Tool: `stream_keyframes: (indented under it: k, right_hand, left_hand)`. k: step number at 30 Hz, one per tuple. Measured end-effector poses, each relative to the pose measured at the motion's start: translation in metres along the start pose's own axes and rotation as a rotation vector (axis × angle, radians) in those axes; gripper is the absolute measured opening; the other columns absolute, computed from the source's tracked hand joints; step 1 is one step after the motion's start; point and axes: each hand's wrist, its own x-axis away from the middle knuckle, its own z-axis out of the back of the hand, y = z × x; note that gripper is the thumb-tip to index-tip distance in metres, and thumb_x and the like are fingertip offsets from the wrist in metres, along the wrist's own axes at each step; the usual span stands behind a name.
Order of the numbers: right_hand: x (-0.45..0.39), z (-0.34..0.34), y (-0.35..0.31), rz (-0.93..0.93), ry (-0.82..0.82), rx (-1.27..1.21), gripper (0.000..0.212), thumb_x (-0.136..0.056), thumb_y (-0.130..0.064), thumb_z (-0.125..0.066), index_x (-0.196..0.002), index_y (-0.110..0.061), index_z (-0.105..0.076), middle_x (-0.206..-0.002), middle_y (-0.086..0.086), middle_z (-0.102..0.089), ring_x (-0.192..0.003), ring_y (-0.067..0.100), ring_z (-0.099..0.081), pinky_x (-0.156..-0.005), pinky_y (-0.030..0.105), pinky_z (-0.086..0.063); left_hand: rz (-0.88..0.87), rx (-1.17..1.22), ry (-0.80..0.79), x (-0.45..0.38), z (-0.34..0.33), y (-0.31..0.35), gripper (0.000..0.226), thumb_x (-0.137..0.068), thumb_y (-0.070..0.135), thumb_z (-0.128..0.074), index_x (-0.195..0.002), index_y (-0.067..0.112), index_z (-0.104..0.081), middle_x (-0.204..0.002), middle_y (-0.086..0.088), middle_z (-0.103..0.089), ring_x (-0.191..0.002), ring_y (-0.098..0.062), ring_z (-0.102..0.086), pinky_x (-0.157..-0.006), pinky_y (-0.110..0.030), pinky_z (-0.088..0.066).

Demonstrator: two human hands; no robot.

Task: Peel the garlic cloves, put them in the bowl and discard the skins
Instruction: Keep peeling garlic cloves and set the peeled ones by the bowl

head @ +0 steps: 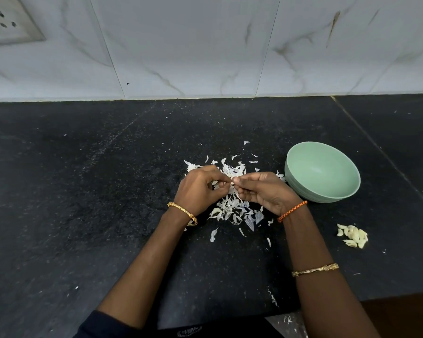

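Observation:
My left hand [200, 189] and my right hand [264, 191] meet above a heap of white garlic skins [232, 211] on the black counter. Between their fingertips both hands pinch a small garlic clove [233, 182], mostly hidden by the fingers. A pale green bowl [332, 189] stands just right of my right hand, and nothing is visible inside it. A small pile of peeled cloves [353, 236] lies on the counter in front of the bowl, to the right of my right forearm.
Loose skin flakes [247, 142] are scattered beyond the heap and near the counter's front edge [274, 298]. A marble-tiled wall [205, 45] rises behind the counter, with a wall socket [5, 23] at top left. The counter's front edge drops off at bottom right.

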Motion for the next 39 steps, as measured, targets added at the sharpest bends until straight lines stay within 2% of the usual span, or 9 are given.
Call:
stream_keyframes:
  k: [6, 13, 18, 22, 25, 29, 32, 36, 39]
  right_hand:
    - [0.001, -0.003, -0.001, 0.002, -0.009, -0.034, 0.007, -0.084, -0.001, -0.066, -0.088, 0.005, -0.065, -0.065, 0.004, -0.067, -0.057, 0.008, -0.063, -0.057, 0.017, -0.055]
    - [0.002, -0.004, -0.004, 0.019, -0.007, -0.03, 0.003, -0.084, 0.001, -0.065, -0.084, 0.005, -0.066, -0.064, 0.006, -0.067, -0.055, 0.009, -0.063, -0.056, 0.018, -0.055]
    - [0.004, -0.006, 0.001, 0.056, -0.012, -0.083, 0.01, -0.085, -0.002, -0.065, -0.093, 0.003, -0.067, -0.07, 0.006, -0.066, -0.059, 0.008, -0.062, -0.058, 0.017, -0.055]
    - [0.004, -0.013, 0.007, 0.2, 0.077, -0.014, 0.01, -0.084, -0.005, -0.068, -0.094, -0.007, -0.068, -0.071, 0.007, -0.066, -0.06, 0.008, -0.062, -0.057, 0.019, -0.053]
    - [0.004, -0.015, 0.014, 0.268, 0.076, 0.006, 0.006, -0.088, -0.006, -0.065, -0.092, -0.008, -0.069, -0.078, 0.01, -0.07, -0.068, 0.012, -0.067, -0.061, 0.022, -0.055]
    - [0.007, -0.014, 0.015, 0.314, -0.008, 0.009, 0.015, -0.089, 0.005, -0.058, -0.095, -0.002, -0.069, -0.092, 0.016, -0.071, -0.081, 0.018, -0.07, -0.073, 0.026, -0.058]
    - [0.01, -0.014, 0.015, 0.345, -0.062, 0.016, 0.018, -0.085, 0.007, -0.062, -0.098, -0.003, -0.069, -0.09, 0.013, -0.071, -0.08, 0.016, -0.069, -0.076, 0.024, -0.058]
    - [0.009, -0.015, 0.015, 0.35, -0.045, 0.004, 0.013, -0.087, 0.0, -0.062, -0.098, -0.003, -0.069, -0.083, 0.009, -0.072, -0.077, 0.013, -0.069, -0.072, 0.022, -0.057]
    - [0.008, -0.015, 0.016, 0.319, -0.039, -0.011, 0.013, -0.089, -0.003, -0.061, -0.1, -0.001, -0.068, -0.087, 0.011, -0.072, -0.077, 0.013, -0.07, -0.069, 0.022, -0.057]
  left_hand:
    - [0.003, 0.085, -0.002, -0.002, -0.002, 0.003, 0.009, -0.073, 0.004, -0.076, -0.079, 0.011, -0.075, -0.067, 0.012, -0.055, -0.054, -0.002, -0.047, -0.051, -0.008, -0.036]
    - [0.038, 0.188, 0.044, -0.001, -0.009, 0.007, 0.01, -0.074, -0.002, -0.074, -0.081, 0.005, -0.076, -0.064, -0.002, -0.058, -0.056, -0.002, -0.048, -0.051, -0.008, -0.038]
    - [0.191, 0.341, 0.071, -0.003, -0.009, 0.007, 0.012, -0.073, 0.001, -0.076, -0.072, 0.012, -0.074, -0.057, 0.014, -0.048, -0.049, 0.0, -0.038, -0.05, -0.011, -0.032]
    - [0.357, 0.435, 0.128, -0.003, -0.012, 0.009, 0.023, -0.07, 0.009, -0.076, -0.06, 0.028, -0.068, -0.053, 0.014, -0.046, -0.051, -0.001, -0.036, -0.053, -0.019, -0.036]
    - [0.482, 0.562, 0.113, -0.002, -0.011, 0.013, 0.02, -0.075, 0.006, -0.074, -0.062, 0.019, -0.068, -0.046, 0.016, -0.047, -0.047, -0.002, -0.038, -0.051, -0.017, -0.037]
    - [0.539, 0.635, 0.129, -0.001, -0.009, 0.015, 0.02, -0.08, 0.003, -0.072, -0.063, 0.014, -0.068, -0.057, 0.004, -0.057, -0.051, -0.003, -0.046, -0.051, -0.013, -0.041]
    - [0.567, 0.646, 0.119, -0.002, -0.008, 0.014, 0.021, -0.081, 0.003, -0.07, -0.064, 0.014, -0.068, -0.054, 0.012, -0.06, -0.049, 0.003, -0.05, -0.05, -0.01, -0.042]
    - [0.597, 0.694, 0.099, -0.002, -0.004, 0.019, 0.022, -0.086, 0.004, -0.063, -0.064, 0.009, -0.063, -0.039, 0.014, -0.048, -0.034, 0.003, -0.038, -0.039, -0.008, -0.031]
    - [0.631, 0.737, 0.087, -0.001, -0.003, 0.019, 0.039, -0.086, 0.004, -0.059, -0.05, 0.019, -0.06, -0.036, 0.013, -0.034, -0.033, -0.001, -0.025, -0.035, -0.013, -0.023]
